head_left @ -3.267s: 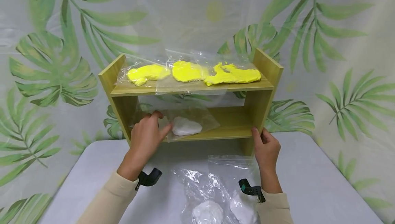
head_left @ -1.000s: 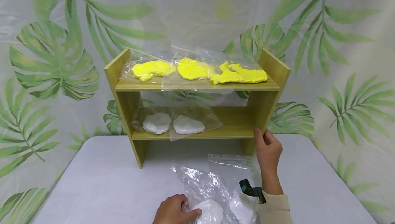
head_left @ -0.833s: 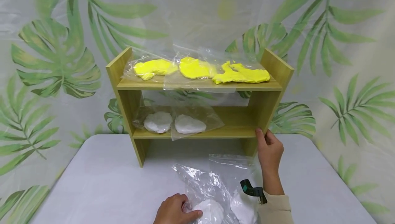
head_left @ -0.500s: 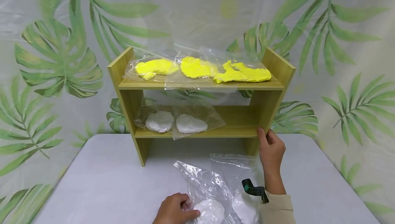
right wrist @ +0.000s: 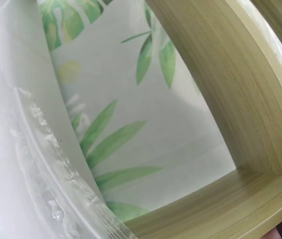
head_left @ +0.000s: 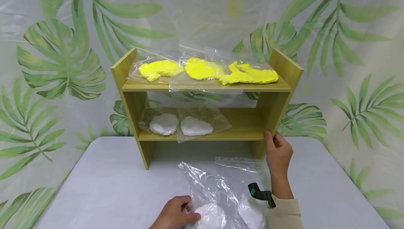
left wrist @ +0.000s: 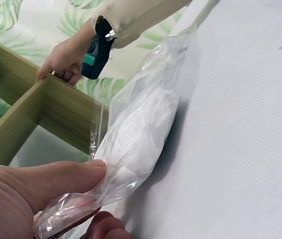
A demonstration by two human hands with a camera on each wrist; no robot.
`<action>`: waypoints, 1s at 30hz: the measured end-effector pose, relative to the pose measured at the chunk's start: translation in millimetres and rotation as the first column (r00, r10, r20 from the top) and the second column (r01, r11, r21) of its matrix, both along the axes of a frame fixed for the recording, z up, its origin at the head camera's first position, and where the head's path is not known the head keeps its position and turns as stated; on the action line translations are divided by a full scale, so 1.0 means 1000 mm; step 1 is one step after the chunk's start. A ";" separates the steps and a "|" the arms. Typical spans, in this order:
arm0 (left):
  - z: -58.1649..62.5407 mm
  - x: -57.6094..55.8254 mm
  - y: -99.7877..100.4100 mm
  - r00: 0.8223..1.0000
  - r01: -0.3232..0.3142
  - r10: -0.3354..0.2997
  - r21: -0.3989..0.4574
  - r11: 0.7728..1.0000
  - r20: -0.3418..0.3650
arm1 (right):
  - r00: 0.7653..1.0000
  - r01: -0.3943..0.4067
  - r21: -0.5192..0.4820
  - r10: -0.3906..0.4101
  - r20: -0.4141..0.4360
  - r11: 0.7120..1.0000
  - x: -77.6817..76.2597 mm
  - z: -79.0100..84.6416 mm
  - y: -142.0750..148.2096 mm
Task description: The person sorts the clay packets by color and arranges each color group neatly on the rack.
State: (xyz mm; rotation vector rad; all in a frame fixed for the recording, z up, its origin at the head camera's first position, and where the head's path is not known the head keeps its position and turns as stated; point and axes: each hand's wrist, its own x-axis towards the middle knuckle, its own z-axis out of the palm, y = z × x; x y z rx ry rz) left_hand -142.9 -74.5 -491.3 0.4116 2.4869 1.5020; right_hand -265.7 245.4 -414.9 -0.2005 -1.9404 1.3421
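Observation:
At the table's front, my left hand point(head_left: 175, 212) pinches the near edge of a clear zip bag holding a white clay-like lump point(head_left: 210, 215). The left wrist view shows the thumb point(left wrist: 83, 174) on top of the plastic and fingers below, the bag point(left wrist: 138, 127) tilted with a shadow beneath it. My right hand point(head_left: 279, 153) grips the right side panel of a two-tier wooden shelf point(head_left: 195, 136), thumb on its front edge. In the right wrist view, mostly the shelf point(right wrist: 250, 84) shows, with only fingertips at the lower right corner.
Another bagged white lump point(head_left: 250, 210) lies on the table just right of the pinched bag, their plastic overlapping. On the lower tier sit two bagged white lumps point(head_left: 164, 123) at left and centre. The upper tier bears three bagged yellow lumps point(head_left: 203, 68). A leaf-print cloth point(head_left: 202, 11) hangs behind.
My left hand has left the lower tier, where two white bags now show, and come down to the front bag. Lately it shifts that bag slightly left. The right hand keeps its grip.

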 end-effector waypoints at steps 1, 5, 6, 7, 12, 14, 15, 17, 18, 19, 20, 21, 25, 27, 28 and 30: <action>0.000 -0.001 -0.001 1.000 0.007 -0.008 0.015 1.000 0.015 | 1.000 0.001 0.003 -0.001 0.001 1.000 0.000 0.000 0.000; 0.003 -0.004 -0.004 0.995 0.029 -0.037 0.087 0.996 0.088 | 1.000 0.019 0.016 -0.019 0.000 1.000 0.000 0.001 0.001; 0.003 -0.005 -0.005 0.993 0.032 -0.044 0.108 0.994 0.106 | 1.000 0.022 0.017 -0.022 -0.001 1.000 0.000 0.001 0.001; 0.004 -0.006 -0.006 0.991 0.038 -0.053 0.126 0.991 0.119 | 1.000 0.023 0.016 -0.023 -0.001 1.000 0.000 0.001 0.001; 0.003 -0.009 -0.008 0.982 0.056 -0.090 0.204 0.977 0.164 | 1.000 0.019 0.010 -0.019 -0.001 1.000 0.000 0.000 0.002; 0.002 -0.009 -0.008 0.981 0.068 -0.107 0.231 0.971 0.161 | 1.000 0.021 0.009 -0.021 0.000 1.000 0.000 -0.001 0.002; 0.002 -0.009 -0.007 0.981 0.071 -0.112 0.244 0.967 0.158 | 1.000 0.023 0.009 -0.023 0.001 1.000 0.000 -0.001 0.002; 0.001 -0.008 -0.006 0.981 0.072 -0.116 0.268 0.961 0.154 | 1.000 0.024 0.011 -0.024 0.004 1.000 0.000 -0.001 0.002; 0.001 -0.008 -0.005 0.980 0.068 -0.117 0.285 0.956 0.158 | 1.000 0.025 0.012 -0.025 0.006 1.000 0.000 -0.001 0.002; 0.001 -0.008 -0.004 0.980 0.061 -0.114 0.298 0.953 0.164 | 1.000 0.024 0.012 -0.024 0.010 1.000 -0.001 0.000 0.002; 0.001 -0.008 -0.004 0.980 0.050 -0.107 0.304 0.951 0.171 | 1.000 0.022 0.011 -0.022 0.012 1.000 -0.001 0.000 0.001; 0.002 -0.008 -0.003 0.979 0.041 -0.100 0.310 0.950 0.178 | 1.000 0.021 0.012 -0.021 0.016 1.000 -0.001 0.000 0.001; 0.003 -0.007 -0.004 0.973 0.012 -0.089 0.339 0.941 0.214 | 1.000 0.015 0.008 -0.015 0.026 1.000 0.000 0.000 0.000; 0.002 -0.007 -0.005 0.968 0.000 -0.092 0.366 0.931 0.234 | 1.000 0.015 0.010 -0.016 0.026 1.000 0.000 0.000 0.000; 0.002 -0.007 -0.006 0.965 -0.007 -0.094 0.383 0.924 0.245 | 1.000 0.015 0.010 -0.015 0.026 1.000 0.000 0.000 -0.001; 0.001 -0.008 -0.007 0.958 -0.023 -0.099 0.415 0.909 0.270 | 1.000 0.012 0.010 -0.012 0.027 1.000 -0.001 0.000 -0.001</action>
